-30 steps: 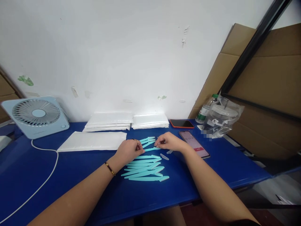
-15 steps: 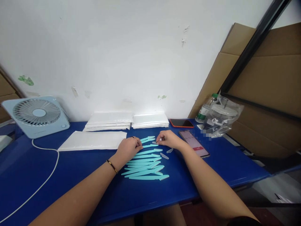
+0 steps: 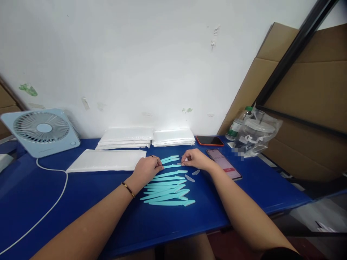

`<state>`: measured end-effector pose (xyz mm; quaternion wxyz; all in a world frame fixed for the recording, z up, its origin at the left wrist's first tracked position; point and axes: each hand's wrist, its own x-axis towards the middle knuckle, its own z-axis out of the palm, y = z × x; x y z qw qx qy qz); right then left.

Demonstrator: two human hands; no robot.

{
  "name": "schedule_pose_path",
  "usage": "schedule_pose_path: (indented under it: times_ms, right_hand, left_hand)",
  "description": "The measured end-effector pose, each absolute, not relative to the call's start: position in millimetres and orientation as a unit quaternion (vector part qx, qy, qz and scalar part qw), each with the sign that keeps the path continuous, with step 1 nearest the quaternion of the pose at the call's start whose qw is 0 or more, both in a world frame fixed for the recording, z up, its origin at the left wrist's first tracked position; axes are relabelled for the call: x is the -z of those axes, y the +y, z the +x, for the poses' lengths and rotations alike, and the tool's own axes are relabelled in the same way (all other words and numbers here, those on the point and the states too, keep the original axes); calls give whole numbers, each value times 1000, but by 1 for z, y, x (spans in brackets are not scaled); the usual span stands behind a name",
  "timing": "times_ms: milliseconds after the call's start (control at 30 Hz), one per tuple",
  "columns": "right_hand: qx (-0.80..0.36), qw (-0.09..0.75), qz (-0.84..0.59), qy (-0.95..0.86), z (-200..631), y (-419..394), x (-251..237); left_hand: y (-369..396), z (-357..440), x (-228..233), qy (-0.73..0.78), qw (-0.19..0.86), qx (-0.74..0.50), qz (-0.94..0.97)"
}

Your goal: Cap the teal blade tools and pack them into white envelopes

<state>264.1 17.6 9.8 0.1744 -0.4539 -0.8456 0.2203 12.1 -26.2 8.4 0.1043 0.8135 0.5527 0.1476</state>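
Observation:
Between the fingertips of my left hand (image 3: 148, 168) is the handle of a teal eyebrow razor (image 3: 171, 166), its blade end pointing right. My right hand (image 3: 195, 159) pinches at that blade end, closed on a small clear blade cap (image 3: 179, 164), mostly hidden by the fingers. Nearer me, several more teal eyebrow razors (image 3: 166, 203) lie in a loose row, some overlapping, blade ends to the right. Beyond the held one are a couple of teal razors (image 3: 171, 157). Two loose clear caps (image 3: 190, 178) rest just right of the row.
White padded packs (image 3: 124, 134) are stacked by the wall, and one white pack (image 3: 105, 160) lies flat at left. A blue fan (image 3: 45, 130) with a white cable (image 3: 58, 200) stands far left. Phones (image 3: 225, 164), a bottle (image 3: 235, 128) and a bagged cup (image 3: 256, 133) are at right.
The blade cap at my right fingertips has come up against the tip of the held razor. Both hands stay almost in place; the view has shifted slightly.

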Motion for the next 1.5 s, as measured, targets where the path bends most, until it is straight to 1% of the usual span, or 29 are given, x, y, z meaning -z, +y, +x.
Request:
schedule_pose_path:
  times_ms: [267, 533, 700, 767, 867, 933, 1000, 1133, 1233, 1367, 1500]
  right_hand:
    - [-254, 167, -445, -842, 260, 14, -11]
    - [-215, 190, -460, -840, 241, 15, -4]
    - [-205, 206, -461, -838, 255, 9, -22]
    - [-232, 176, -455, -841, 265, 1, -35]
    - [-276, 59, -435, -855, 276, -11, -50]
    - [-264, 9, -432, -863, 275, -16, -51]
    - [-241, -7, -437, -867, 269, -18, -47]
    - [-198, 12, -437, -877, 257, -16, -39]
    - [-191, 24, -423, -886, 255, -14, -38]
    - [-228, 41, -409, -883, 262, -15, -44]
    - [-288, 91, -415, -858, 269, -18, -52]
  left_hand:
    - [-26, 12, -6, 555, 105, -146, 812]
    - [-18, 16, -2, 547, 94, -152, 818]
    - [-22, 16, -11, 539, 65, -182, 820]
    - [-28, 16, -16, 500, 100, -184, 840]
    - [-37, 18, -19, 438, 153, -148, 873]
    - [-39, 21, -18, 438, 154, -130, 876]
    - [-40, 24, -15, 456, 148, -126, 869]
    - [-38, 29, -11, 470, 156, -128, 859]
    - [-37, 28, -12, 477, 152, -126, 856]
    - [-38, 20, -17, 492, 122, -140, 850]
    - [-38, 11, -25, 515, 111, -160, 835]
